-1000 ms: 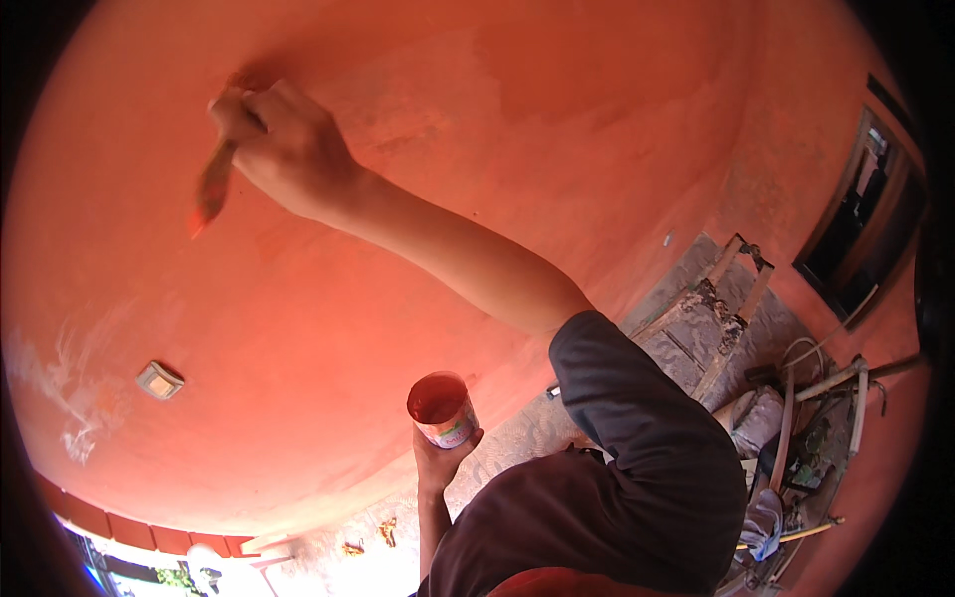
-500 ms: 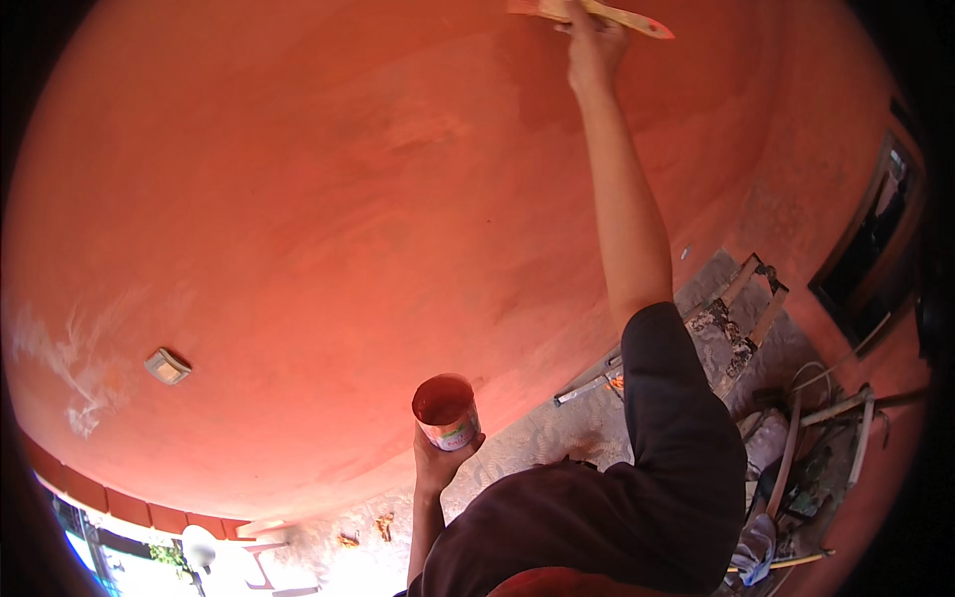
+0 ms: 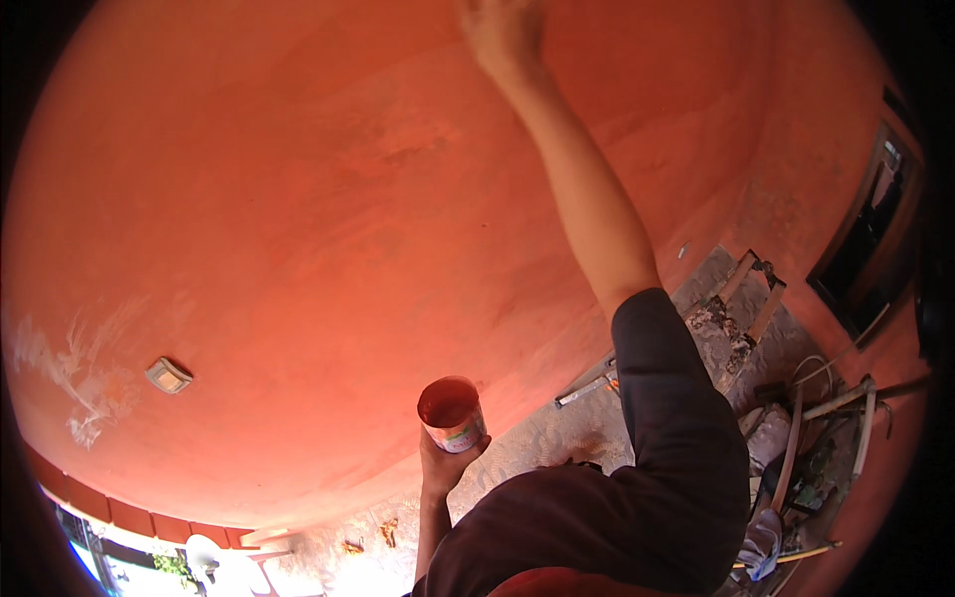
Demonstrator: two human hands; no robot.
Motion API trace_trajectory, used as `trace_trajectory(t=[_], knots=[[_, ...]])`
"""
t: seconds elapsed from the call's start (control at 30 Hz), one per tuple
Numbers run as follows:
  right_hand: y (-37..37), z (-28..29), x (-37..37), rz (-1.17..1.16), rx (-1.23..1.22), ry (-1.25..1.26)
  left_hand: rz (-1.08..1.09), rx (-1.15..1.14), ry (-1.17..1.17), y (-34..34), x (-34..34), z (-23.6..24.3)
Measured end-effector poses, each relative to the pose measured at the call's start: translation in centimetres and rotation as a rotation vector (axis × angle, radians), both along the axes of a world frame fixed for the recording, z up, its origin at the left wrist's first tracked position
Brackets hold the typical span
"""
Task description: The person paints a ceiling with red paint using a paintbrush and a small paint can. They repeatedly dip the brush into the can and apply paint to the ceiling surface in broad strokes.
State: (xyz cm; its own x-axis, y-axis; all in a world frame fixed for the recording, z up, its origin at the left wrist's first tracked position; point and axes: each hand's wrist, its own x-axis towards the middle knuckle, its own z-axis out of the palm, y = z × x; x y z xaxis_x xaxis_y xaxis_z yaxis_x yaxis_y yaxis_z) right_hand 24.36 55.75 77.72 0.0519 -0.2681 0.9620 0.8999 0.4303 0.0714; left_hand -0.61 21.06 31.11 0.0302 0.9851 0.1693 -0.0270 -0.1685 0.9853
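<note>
My left hand [image 3: 450, 464] is closed round the lower part of an open paint can [image 3: 461, 436] with a printed label, held low in front of the wall. Reddish paint coats the can's inside. High at the top edge, my right hand [image 3: 505, 28] is raised against the orange-red wall [image 3: 298, 249] with its fingers curled and partly cut off. The paintbrush it gripped a moment ago lies beyond the picture's upper edge now. A darker patch of paint shows on the wall beside the right forearm.
A small light-coloured wall fitting [image 3: 169, 375] sits at the left, near whitish smears. A wooden ladder-like frame [image 3: 741, 298] stands at the right. Poles and clutter [image 3: 796, 458] lie below a dark window [image 3: 875, 229]. Patterned paving [image 3: 577, 428] runs along the wall's foot.
My right hand has swung left and up, taking the paintbrush out of the picture. The paint can in my left hand stays nearly where it was.
</note>
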Motion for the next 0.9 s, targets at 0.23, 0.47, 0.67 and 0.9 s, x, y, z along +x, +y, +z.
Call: trace_trajectory(t=[0.23, 0.47, 0.67, 0.9], knots=[[-7.0, -1.6, -17.3, -0.122, 0.166, -0.131, 0.090, -0.013, -0.008, -1.4, -0.7, -0.6], [-11.2, -0.8, -26.3, 0.345, 0.389, -0.187, 0.126, -0.020, 0.020, -2.3, -1.6, 1.2], [-7.3, 1.3, -18.3, 1.315, -0.015, 0.098, 0.134, -0.026, -0.001, -2.2, -1.5, 0.7], [3.3, 0.6, 2.3, 1.215, -0.151, 0.408, 0.121, -0.017, 0.037, -1.5, -0.8, 0.3]])
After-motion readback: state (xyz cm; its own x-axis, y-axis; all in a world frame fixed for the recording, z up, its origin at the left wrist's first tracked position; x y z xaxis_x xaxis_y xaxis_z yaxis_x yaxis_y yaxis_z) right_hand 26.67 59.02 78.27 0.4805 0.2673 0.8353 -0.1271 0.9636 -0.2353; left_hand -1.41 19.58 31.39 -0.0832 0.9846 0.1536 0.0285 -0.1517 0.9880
